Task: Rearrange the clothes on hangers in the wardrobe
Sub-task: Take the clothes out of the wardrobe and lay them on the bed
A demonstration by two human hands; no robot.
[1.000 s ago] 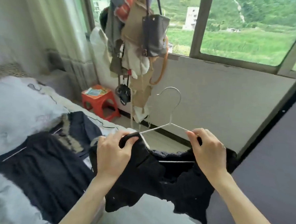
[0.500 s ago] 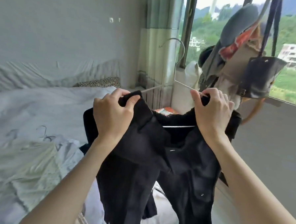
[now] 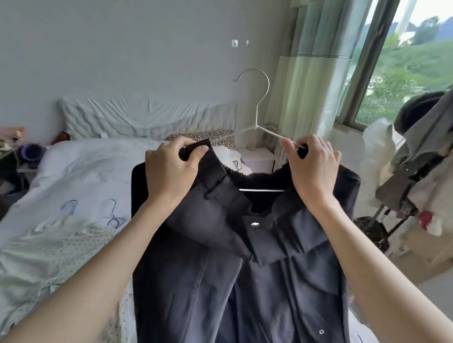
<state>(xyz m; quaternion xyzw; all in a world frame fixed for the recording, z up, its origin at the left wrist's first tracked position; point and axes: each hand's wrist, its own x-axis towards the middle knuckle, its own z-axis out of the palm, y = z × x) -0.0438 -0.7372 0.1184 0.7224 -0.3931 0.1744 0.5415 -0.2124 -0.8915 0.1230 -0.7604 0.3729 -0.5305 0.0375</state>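
Lifting the dark trousers [image 3: 241,264] clear of the bed [image 3: 95,159] was the big change here: a second earlier we'd had them bunched low over the bedding with the window wall behind, and by this moment we'd swung round toward the headboard end and the legs hung full length in the air in front of us. The white wire hanger [image 3: 258,120] was threaded through the waistband, hook up, its lower bar showing across the open waist. Our left hand [image 3: 171,168] had its fingers and thumb curled tight on the left end of the waistband, and our right hand [image 3: 312,168] pinched the right end, with the hanger's arm running in under that grip. So we figured the trousers were basically hung and ready to carry off to the wardrobe, which wasn't in view, so no telling how far that was. Room-wise: a pale spotted garment [image 3: 39,261] and a few spare hangers [image 3: 107,215] lay at the near left edge of the bed, just beside the hanging legs, so a low swing could've snagged them. On the right, a rack loaded with clothes and bags [image 3: 430,169] crowded in by the window [image 3: 422,63], with the curtain [image 3: 312,71] right behind the hook. The only open space looked to be straight up and back toward us.
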